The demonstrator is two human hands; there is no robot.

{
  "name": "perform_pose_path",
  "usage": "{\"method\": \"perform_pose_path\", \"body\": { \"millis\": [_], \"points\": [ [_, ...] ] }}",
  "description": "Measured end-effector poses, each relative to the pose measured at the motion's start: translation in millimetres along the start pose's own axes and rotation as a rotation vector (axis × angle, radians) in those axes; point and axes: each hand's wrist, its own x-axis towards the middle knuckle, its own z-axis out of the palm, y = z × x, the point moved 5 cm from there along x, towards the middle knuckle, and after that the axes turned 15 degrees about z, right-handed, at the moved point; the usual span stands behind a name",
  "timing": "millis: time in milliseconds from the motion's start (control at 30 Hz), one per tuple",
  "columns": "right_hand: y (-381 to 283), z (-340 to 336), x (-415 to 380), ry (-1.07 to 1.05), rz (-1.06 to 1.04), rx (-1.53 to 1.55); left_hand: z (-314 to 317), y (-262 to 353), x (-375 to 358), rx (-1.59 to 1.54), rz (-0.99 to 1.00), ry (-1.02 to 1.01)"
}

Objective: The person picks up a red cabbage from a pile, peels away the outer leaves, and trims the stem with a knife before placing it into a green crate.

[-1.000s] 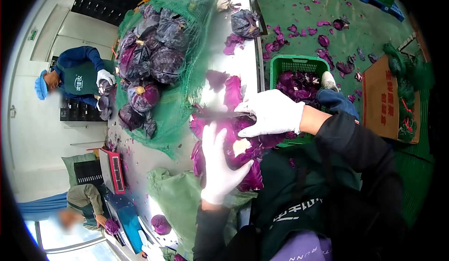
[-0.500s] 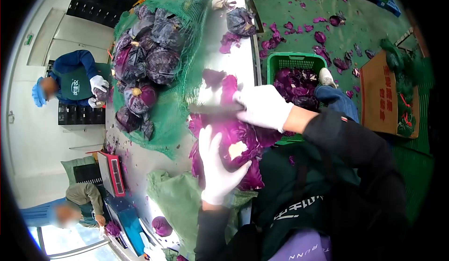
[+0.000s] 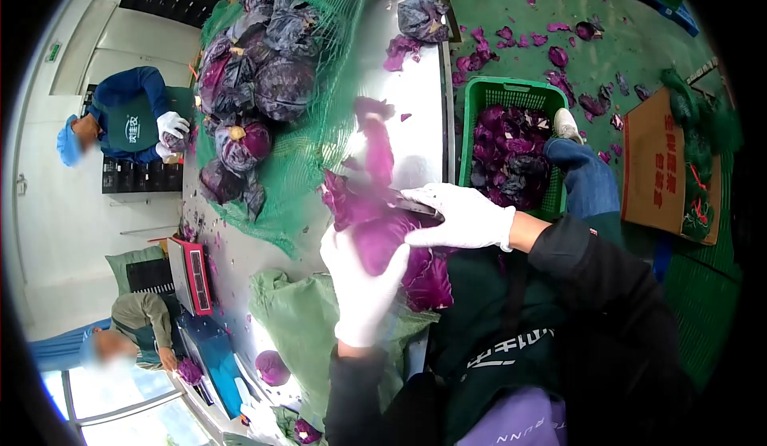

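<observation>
"Where is the red cabbage (image 3: 423, 274)?"

"Close in front of the body, between the two gloved hands. The left hand (image 3: 359, 286) cups its left and far sides, fingers and thumb spread against it."

"And the right hand (image 3: 467, 218)?"

"At its near right side, closed around a knife (image 3: 419, 209). The blade points away from the body, over the cabbage's right side. Motion blur hides whether its edge touches."

"Any long axis to the cabbage?"

"None I can tell; it looks roundish, with loose leaves. The right hand is the nearer one to the body."

"What's around them?"

"A green crate (image 3: 511, 97) of leaves, near and to the right, past the table's near edge. A green sack (image 3: 288, 302) lies left, a blurred leaf (image 3: 378, 154) just right of the cabbage. Farther off, to the right, a net bag (image 3: 339, 87) holds more heads; beyond it stands a co-worker (image 3: 132, 126)."
</observation>
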Motion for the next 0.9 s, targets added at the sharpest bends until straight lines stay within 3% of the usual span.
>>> {"method": "perform_pose_path", "body": {
  "millis": [100, 167, 333, 367, 467, 567, 767, 867, 900],
  "points": [
    [9.1, 1.0, -1.1, 0.046, -0.049, -0.050, 3.4, -16.9, 0.6, -0.202, -0.063, -0.145],
    [17.5, 5.3, 7.0, 0.018, -0.018, 0.068, -1.3, -21.6, 4.9, -0.184, 0.038, -0.178],
    [4.4, 8.1, 2.4, 0.159, -0.182, -0.046, -8.2, -29.1, 10.7, -0.243, -0.023, -0.402],
    [7.4, 8.7, 8.7, 0.159, -0.096, -0.155, -8.6, -26.7, 9.7, -0.227, 0.002, -0.398],
    [14.6, -9.3, 15.7, 0.041, 0.131, -0.033, -10.7, -19.1, 2.0, -0.219, 0.070, -0.362],
    [13.3, 6.3, 10.1, 0.304, -0.066, -0.151, -9.8, -27.6, -14.1, -0.304, 0.069, -0.314],
    [33.4, 2.1, 52.9, 0.276, 0.174, -0.183, -14.6, -18.1, -32.3, -0.199, 0.051, -0.188],
    [28.9, -4.0, 56.3, 0.403, 0.096, -0.173, -10.1, -36.3, -44.2, -0.957, -0.466, 0.054],
    [23.8, -11.7, 56.1, 0.433, 0.077, -0.214, -14.6, -31.9, -37.3, -1.061, -0.544, 0.110]
  ]
}}
